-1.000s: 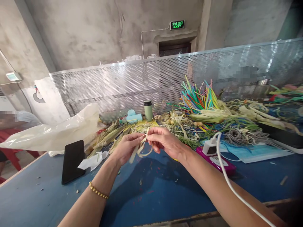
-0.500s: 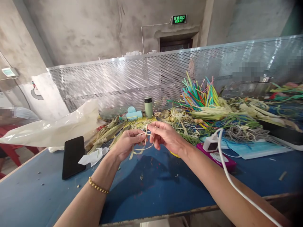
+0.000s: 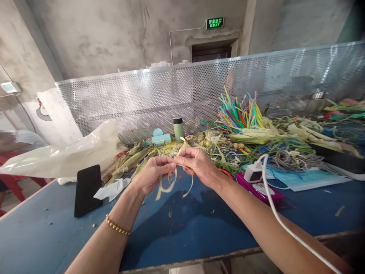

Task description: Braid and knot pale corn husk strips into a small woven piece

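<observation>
bare concrete walls are seen behind a long perforated metal screen [image 3: 137,102], and a green lit exit sign [image 3: 214,23] is mounted above a dark doorway. a blue-topped worktable [image 3: 185,236] is spread in front of the screen, and a green cylindrical flask with a black cap [image 3: 178,130] is stood at its far edge.

just in front of that flask, raised above the tabletop, a pale yellow husk strip [image 3: 172,185] is held by both hands. the left hand [image 3: 150,174] is closed on it, thumb and fingertips pinched together, and a gold bead bracelet [image 3: 116,227] is worn on its wrist. the right hand [image 3: 196,163] is brought against the left at the fingertips and is likewise pinched shut on the strip, whose loose ends are hung in curls below the hands.

left of the flask and nearer, a black rectangular phone [image 3: 87,189], a crumpled white paper scrap [image 3: 111,189] and a translucent cream plastic bag [image 3: 71,156] are laid. right of the flask, a bundle of many-coloured strips [image 3: 239,114] is piled among dried husks, and a white charger block [image 3: 253,174] is set nearer, with its white cable [image 3: 285,228] run toward the camera.
</observation>
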A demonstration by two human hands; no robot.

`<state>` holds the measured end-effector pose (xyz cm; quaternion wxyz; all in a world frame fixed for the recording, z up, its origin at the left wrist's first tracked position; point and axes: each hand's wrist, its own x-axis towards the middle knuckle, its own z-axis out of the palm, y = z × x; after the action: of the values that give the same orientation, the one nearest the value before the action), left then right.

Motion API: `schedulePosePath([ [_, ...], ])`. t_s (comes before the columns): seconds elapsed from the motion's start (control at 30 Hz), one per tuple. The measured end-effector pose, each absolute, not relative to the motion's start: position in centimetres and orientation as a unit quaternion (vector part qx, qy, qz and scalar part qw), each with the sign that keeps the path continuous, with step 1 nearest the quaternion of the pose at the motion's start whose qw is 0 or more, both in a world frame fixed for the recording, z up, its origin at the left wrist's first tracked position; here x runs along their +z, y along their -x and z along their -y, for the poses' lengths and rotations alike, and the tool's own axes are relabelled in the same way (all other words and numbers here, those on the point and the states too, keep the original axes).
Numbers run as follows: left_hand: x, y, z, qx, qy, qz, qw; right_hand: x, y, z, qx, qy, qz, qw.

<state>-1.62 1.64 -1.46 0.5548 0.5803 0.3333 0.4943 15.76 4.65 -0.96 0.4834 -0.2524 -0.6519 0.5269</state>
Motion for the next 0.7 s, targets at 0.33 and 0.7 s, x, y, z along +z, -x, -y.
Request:
schedulePosePath([
  [0.33,-1.6,1.1,-1.7,0.537,-0.578,-0.349,0.507,-1.2,-14.6,-4.2,0.52,0.317,0.58,0.541],
  [0.7,-1.6,1.3,-1.7,0.514,-0.64,-0.396,0.411,-1.3,-14.6,-3.9,0.48,0.328,0.632,0.512],
])
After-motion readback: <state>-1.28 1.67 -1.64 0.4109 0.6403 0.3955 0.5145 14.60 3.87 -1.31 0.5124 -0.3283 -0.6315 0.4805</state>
